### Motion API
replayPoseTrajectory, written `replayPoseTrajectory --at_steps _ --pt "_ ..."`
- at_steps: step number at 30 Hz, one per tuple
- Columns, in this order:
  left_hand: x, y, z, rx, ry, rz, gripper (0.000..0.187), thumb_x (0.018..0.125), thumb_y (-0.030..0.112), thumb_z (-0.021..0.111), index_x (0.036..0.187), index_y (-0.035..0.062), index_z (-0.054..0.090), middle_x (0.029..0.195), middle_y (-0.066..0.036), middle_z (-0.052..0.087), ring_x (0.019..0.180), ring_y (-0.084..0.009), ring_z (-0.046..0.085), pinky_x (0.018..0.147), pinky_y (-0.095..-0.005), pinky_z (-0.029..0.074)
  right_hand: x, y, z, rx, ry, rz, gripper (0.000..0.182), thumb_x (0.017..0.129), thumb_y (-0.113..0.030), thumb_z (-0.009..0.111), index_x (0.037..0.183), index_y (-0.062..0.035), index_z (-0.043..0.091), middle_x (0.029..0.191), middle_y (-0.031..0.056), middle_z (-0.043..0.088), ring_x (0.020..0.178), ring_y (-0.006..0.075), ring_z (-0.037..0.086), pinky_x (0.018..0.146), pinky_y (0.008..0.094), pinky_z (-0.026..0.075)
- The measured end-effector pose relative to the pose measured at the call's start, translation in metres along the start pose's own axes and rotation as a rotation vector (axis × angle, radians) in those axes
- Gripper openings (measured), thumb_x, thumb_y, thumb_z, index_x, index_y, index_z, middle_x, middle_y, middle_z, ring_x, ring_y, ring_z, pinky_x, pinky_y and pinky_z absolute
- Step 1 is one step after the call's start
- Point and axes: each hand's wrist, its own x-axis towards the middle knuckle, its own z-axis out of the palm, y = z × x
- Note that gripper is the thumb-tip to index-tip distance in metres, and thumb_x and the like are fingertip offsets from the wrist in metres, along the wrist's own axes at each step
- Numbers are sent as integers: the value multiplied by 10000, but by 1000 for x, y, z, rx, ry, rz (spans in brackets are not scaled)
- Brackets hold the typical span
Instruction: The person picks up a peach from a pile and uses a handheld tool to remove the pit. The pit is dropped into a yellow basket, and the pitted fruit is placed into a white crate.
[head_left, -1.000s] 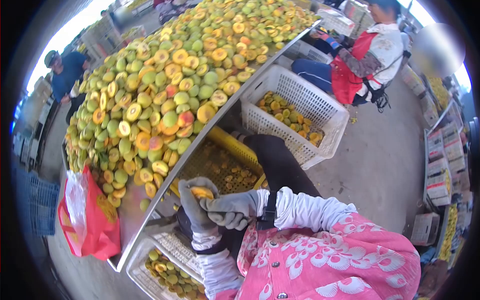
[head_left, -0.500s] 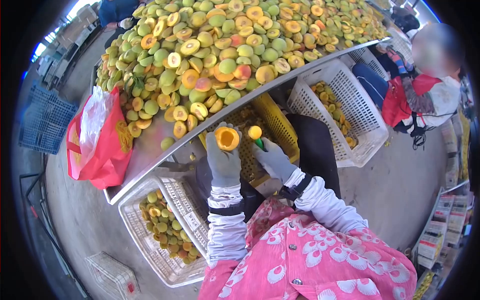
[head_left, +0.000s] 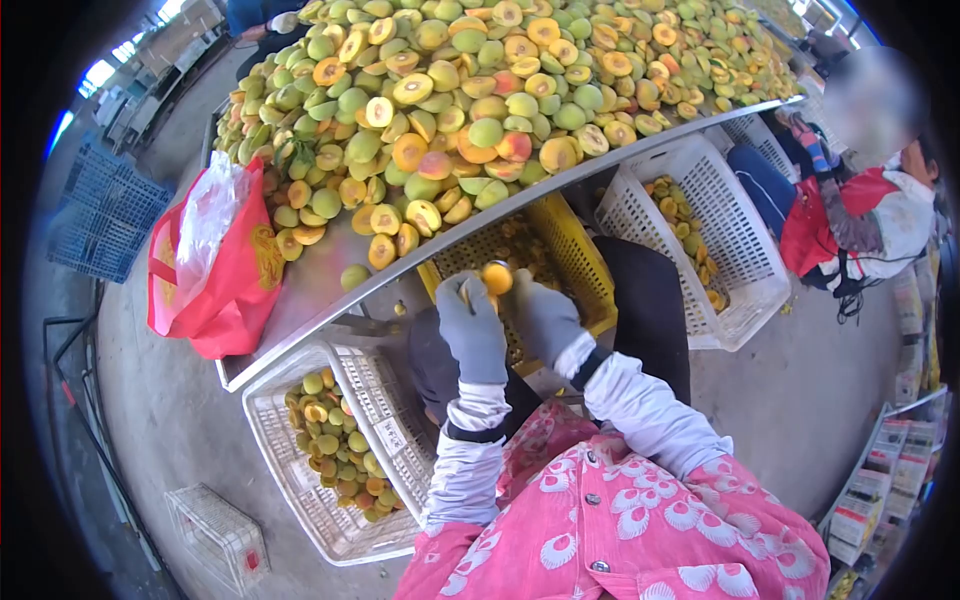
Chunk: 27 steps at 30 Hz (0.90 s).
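Both of my hands wear grey gloves and are close together above the yellow crate [head_left: 590,275]. The fingers of my left hand [head_left: 472,325] are wrapped round a fruit piece, mostly hidden by the glove. My right hand [head_left: 545,318] is closed on a tool whose handle is hidden. An orange piece of fruit [head_left: 497,278] shows between the two hands, at the tool's end. Beyond them, halved green and orange fruit [head_left: 470,130] is heaped on the metal table [head_left: 330,300].
A white crate of fruit [head_left: 330,540] stands at lower left, another white crate [head_left: 740,290] at right. A red bag [head_left: 225,310] sits on the table's left end. A co-worker's red-and-white clothing [head_left: 870,225] shows at right. Blue crates [head_left: 110,210] stand at far left.
My left hand has turned, so the hollowed fruit half's opening no longer faces up. My right hand and the tool have come close to it. The whole view has shifted slightly.
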Motion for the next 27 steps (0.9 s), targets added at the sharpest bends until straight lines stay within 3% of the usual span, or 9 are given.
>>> replayPoseTrajectory --at_steps 3,5,9,13,17,19,23,25,27 --pt "-13 22 -46 204 131 294 222 933 103 600 1133 7 603 1045 -161 630 959 -274 632 867 -343 499 30 73 43 88 -96 296 312 1003 -297 447 1091 -22 565 898 210 692 820 378 681 741 464 515" --pt "-4 2 -99 149 230 140 294 857 31 621 1149 -2 605 1040 -142 615 949 -246 612 837 -312 491 22 76 35 -108 -120 206 337 980 -351 519 1087 -32 549 879 235 684 850 425 668 736 510 494" --pt "15 -55 -209 1132 547 -65 125 851 107 661 963 52 672 1091 -137 644 1068 -330 580 883 -423 482 15 39 9 88 -142 172 344 966 -354 543 1076 -28 538 846 260 668 858 446 654 734 516 489" --pt "69 -34 -175 459 211 229 247 861 112 666 1088 14 655 1092 -169 660 962 -340 623 868 -444 491 25 33 21 441 -33 96 342 959 -355 556 1035 -22 564 853 271 659 855 457 644 733 514 488" --pt "180 -45 -100 677 24 355 358 898 227 624 1157 -19 603 1030 -207 667 941 -324 665 818 -398 509 8 49 23 263 -97 63 343 966 -368 544 1042 -36 580 883 264 664 889 450 646 770 502 485" --pt "240 -66 -74 716 -120 -48 468 881 332 647 1155 -41 576 1013 -217 662 882 -325 680 759 -385 523 0 48 14 333 -124 208 330 969 -366 542 1037 -45 579 888 259 665 880 445 650 775 503 487" --pt "262 -54 -49 815 -297 -141 463 854 302 700 1141 -38 572 943 -189 666 753 -300 675 655 -400 543 -1 53 18 344 -93 184 291 974 -325 543 1031 -42 575 890 252 667 857 438 656 742 486 496" --pt "250 -62 -52 -6 -203 -324 371 863 220 695 1124 -21 589 874 -127 652 643 -234 641 539 -360 533 0 33 0 473 -176 16 262 975 -298 558 1027 -42 572 859 225 671 799 408 664 690 451 498" --pt "237 -54 -62 113 -157 -296 302 869 144 688 1121 3 599 896 -94 634 656 -181 621 508 -313 525 4 0 -22 549 -231 36 257 973 -294 566 1012 -40 570 818 212 662 765 398 658 662 440 489"
